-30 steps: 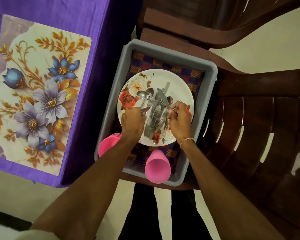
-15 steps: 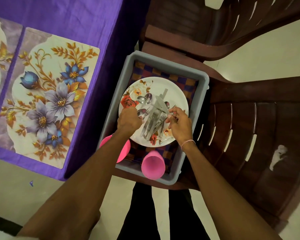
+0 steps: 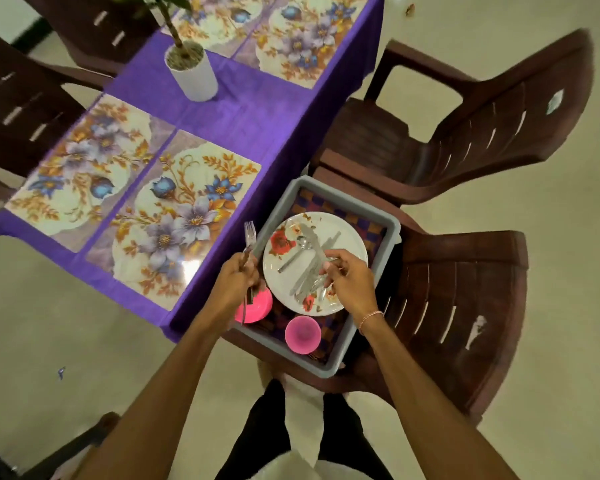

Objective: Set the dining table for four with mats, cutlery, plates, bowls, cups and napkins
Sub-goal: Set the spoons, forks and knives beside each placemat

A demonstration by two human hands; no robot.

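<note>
Left hand point(image 3: 234, 287) fingers curled round fork point(image 3: 249, 234), tines up, beside tub point(image 3: 331, 367) rim; right hand point(image 3: 352, 284) fingers pinching cutlery point(image 3: 307, 271) heaped on plate point(image 3: 349, 239) inside tub; tub on chair point(image 3: 465, 289) beside table point(image 3: 257, 126)

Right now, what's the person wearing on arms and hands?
No gloves, and no sleeves in view. The left hand and its wrist carry nothing. The right hand has a thin pinkish bracelet at the wrist. No rings or watch visible.

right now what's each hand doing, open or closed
Left hand: closed round a fork, tines up.
Right hand: fingers pinching cutlery on the plate.
</note>
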